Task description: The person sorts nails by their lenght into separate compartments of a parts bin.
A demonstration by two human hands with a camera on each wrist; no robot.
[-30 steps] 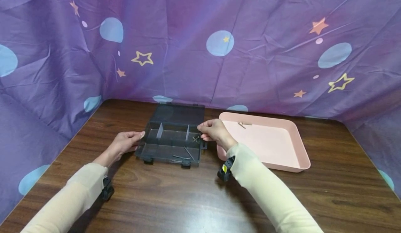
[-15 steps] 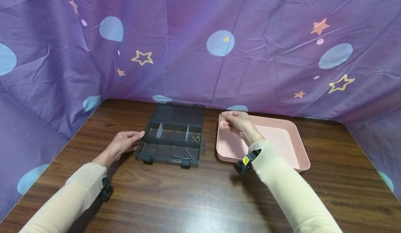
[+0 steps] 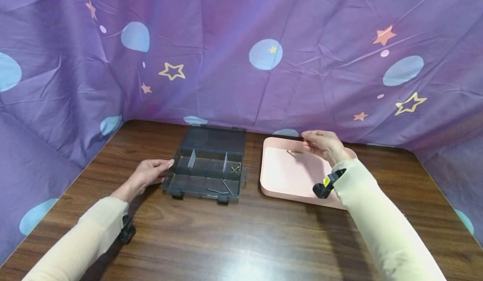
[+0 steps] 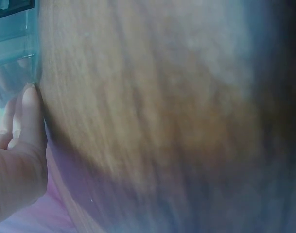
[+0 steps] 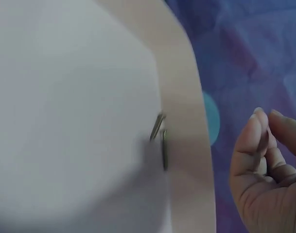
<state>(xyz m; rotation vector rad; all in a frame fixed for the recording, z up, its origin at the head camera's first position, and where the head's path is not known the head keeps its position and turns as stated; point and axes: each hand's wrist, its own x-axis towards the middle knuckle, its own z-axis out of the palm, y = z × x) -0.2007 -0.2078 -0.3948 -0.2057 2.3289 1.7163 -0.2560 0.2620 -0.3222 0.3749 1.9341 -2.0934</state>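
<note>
A dark see-through compartment box (image 3: 201,173) lies with its lid (image 3: 216,138) folded back. My left hand (image 3: 149,174) holds its left side wall, fingertips on the rim; the left wrist view shows fingers against the box corner (image 4: 14,53). Crossed brass-coloured screws (image 3: 235,169) lie in its right back compartment. Several thin grey rods like nails (image 3: 225,186) lie in the front compartment. Over the back of the pink tray (image 3: 272,188) hovers my right hand (image 3: 325,145), thumb and fingertips loosely near each other, nothing seen between them. Two screw-like metal pieces (image 5: 164,150) lie by the tray's wall.
A wooden table (image 3: 211,239) carries box and tray side by side, a narrow gap between them. Behind and beside it hangs a purple patterned cloth (image 3: 226,92). Two upright dividers (image 3: 192,160) split the box's back row. Latches (image 3: 222,199) stick out in front.
My right hand has moved rightward from the box's right edge, across the tray's left part, to above its back right. The left hand and the box have stayed put.
</note>
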